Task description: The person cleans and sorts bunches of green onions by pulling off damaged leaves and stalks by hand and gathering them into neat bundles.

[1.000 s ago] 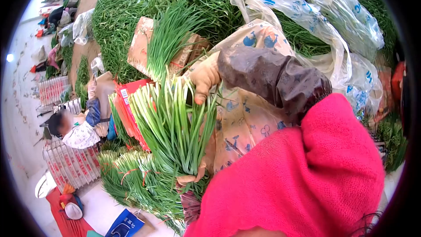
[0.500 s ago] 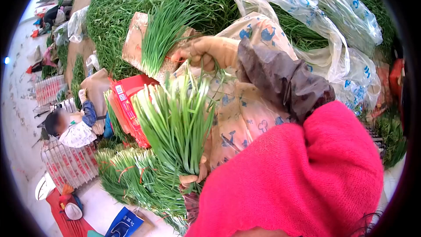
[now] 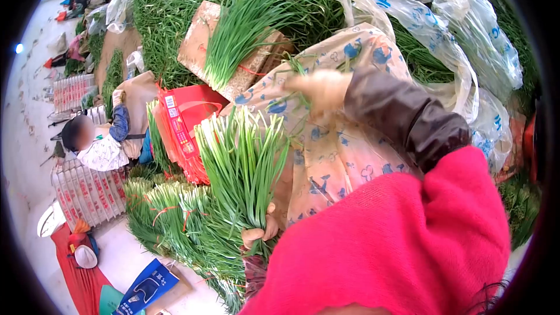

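Produce-packing place; heaped greens (image 3: 166,35), tied bunches (image 3: 195,236)

The sweater (image 3: 379,233) was matt, fuzzy knit; the sleeve (image 3: 408,114) glossy, leather-like; the apron (image 3: 338,160) looked plastic, softly shiny; the bags (image 3: 487,41) were translucent, crinkled plastic; the board (image 3: 195,38) rough, wood-like; the leaves (image 3: 245,160) smooth.

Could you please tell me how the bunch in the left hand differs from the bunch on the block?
The held bunch is gripped by the left hand; the block bunch lies unheld on the block. The held bunch's pale ends point up the picture; the block bunch's point down it. Both are long and green.
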Tool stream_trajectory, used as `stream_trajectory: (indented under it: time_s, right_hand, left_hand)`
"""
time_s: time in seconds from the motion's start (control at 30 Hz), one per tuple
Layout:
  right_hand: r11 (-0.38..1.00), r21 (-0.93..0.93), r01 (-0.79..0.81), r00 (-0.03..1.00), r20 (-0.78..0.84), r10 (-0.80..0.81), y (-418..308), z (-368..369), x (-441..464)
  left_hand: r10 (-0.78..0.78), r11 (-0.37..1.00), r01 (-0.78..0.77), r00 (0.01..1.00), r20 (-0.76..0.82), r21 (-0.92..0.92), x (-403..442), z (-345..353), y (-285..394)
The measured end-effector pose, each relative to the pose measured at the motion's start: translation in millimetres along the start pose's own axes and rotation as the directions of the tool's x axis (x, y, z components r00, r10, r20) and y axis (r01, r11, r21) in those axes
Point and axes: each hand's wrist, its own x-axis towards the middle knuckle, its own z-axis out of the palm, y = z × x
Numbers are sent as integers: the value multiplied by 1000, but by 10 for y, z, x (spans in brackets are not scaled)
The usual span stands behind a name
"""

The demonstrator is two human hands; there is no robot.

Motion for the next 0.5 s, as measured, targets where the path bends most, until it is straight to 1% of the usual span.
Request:
stream_trajectory:
  time_s: [0.03,0.07,0.1,0.17,0.23,0.27,0.33,0.37,0.4,0.43,0.47,0.5]
  right_hand:
    - [991,-67,113,994,19,-112,8,242,34]
    - [974,-146,173,982,99,-160,-122,303,17]
    - [976,-136,173,983,85,-162,-112,498,90]
    - [975,-128,183,982,74,-175,-75,644,241]
    - [995,-79,63,980,196,-47,-82,602,345]
    - [992,-88,86,994,73,-80,-43,560,315]
    - [992,-45,-117,990,-91,112,143,446,363]
    - [986,-37,-161,978,-137,154,456,374,488]
    - [979,-28,-203,964,-183,194,706,326,590]
    - [940,168,-297,910,-248,332,644,163,492]
    - [860,363,-359,838,-281,468,566,-5,395]
    - [909,228,-349,835,-364,412,570,-15,352]
  left_hand:
    - [-2,998,5,998,-62,57,31,54,37]
    - [7,998,-3,998,-59,61,56,68,55]
    - [18,996,-14,999,-51,86,69,75,67]
    - [39,993,-34,998,-47,116,70,39,76]
    - [-2,993,-12,993,118,113,33,-52,70]
    - [2,993,-16,994,113,114,6,-54,68]
    - [32,997,-36,998,51,75,0,-12,42]
    - [54,997,-54,999,8,50,9,27,26]
    - [60,997,-61,998,15,44,31,36,18]
    - [71,995,-71,997,8,66,51,37,20]
    - [84,992,-84,996,-2,89,66,42,17]
    - [84,993,-83,996,-4,82,75,45,17]
